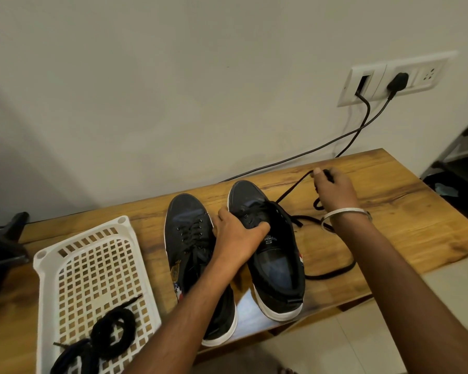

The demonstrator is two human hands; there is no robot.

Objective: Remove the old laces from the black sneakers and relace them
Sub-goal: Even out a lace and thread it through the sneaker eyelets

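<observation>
Head-camera view, looking down at a wooden table [389, 211] set against a pale wall. Two black sneakers with white soles stand side by side near the middle, toes pointing toward the wall. The left sneaker [192, 238] is laced through its eyelets. The right sneaker [270, 238] is the one being worked on.

The left hand [241, 233] lies over the tongue area of the right sneaker, fingers curled down onto it and thumb tucked toward the opening, apparently to pin the shoe in place against the pull on the lace. The right hand [333, 190], a metal bangle [343, 213] on its wrist, is raised beyond and to the right of the shoe, pinching a black lace [295, 188] between thumb and fingertips. This strand runs taut from the upper eyelets to the pinch, which suggests it is being drawn through. Its slack tail loops across the table to the right of the shoe.

A white plastic basket [73, 255] sits to the left of the sneakers, holding coiled laces [111, 330], kept apart and within reach. Whether these are old or new cannot be told. Two black cables run from a wall socket panel [389, 76] down behind the table.
</observation>
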